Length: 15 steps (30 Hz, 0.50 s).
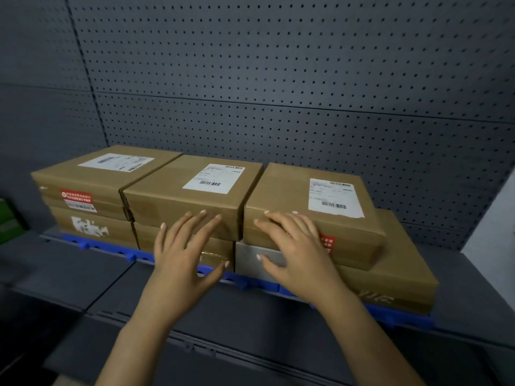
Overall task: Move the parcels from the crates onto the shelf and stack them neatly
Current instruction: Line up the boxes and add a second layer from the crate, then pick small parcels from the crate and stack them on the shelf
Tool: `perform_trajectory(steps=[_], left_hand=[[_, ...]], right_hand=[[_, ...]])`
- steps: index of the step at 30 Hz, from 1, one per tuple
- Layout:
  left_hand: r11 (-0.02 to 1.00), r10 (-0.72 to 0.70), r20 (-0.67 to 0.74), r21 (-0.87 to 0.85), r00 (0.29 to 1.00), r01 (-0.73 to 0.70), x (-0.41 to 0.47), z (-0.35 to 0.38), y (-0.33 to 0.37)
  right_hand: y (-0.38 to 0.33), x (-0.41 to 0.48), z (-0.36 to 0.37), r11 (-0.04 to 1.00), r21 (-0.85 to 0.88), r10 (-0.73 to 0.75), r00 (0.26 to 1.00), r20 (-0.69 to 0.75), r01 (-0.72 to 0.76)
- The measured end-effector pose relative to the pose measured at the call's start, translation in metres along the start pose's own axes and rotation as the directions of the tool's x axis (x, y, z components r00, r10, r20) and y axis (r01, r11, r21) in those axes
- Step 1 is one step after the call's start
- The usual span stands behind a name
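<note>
Head view, left to right. At far left edge: blurred green object, not identifiable. On dark grey shelf, atop blue plastic base: three two-high stacks of parcels side by side, backed by grey perforated panel.

Left stack: brown cardboard parcel with white label and red sticker over brown parcel with torn white label.

Middle stack: brown cardboard parcel with barcode label over taped brown parcel. Left hand open, fingers straight and spread, tips at front face of upper middle parcel; contact unclear.

Right hand open, fingers spread flat on front top edge of right-hand brown labelled parcel, thumb across pale grey box beneath. Rests partly on that box, partly on wide brown parcel at far right.
</note>
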<state>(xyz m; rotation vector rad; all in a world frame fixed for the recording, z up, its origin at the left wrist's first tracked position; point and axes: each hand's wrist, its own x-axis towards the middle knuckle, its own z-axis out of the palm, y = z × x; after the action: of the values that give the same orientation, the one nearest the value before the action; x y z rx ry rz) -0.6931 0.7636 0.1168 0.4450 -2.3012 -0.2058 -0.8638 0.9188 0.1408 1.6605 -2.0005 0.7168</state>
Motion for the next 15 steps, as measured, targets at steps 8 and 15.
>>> perform_trajectory(steps=[8, 15], left_hand=[[0.953, -0.272, -0.042, 0.131, 0.961, 0.275, -0.072, -0.049, -0.051], [0.86, -0.422, -0.176, 0.234, 0.89, 0.454, -0.139, -0.134, -0.132]], right_hand=[[-0.076, 0.034, 0.067, 0.963, 0.202, -0.178, 0.984, -0.009, 0.176], [-0.204, 0.089, 0.144, 0.863, 0.361, -0.376, 0.927, -0.008, 0.353]])
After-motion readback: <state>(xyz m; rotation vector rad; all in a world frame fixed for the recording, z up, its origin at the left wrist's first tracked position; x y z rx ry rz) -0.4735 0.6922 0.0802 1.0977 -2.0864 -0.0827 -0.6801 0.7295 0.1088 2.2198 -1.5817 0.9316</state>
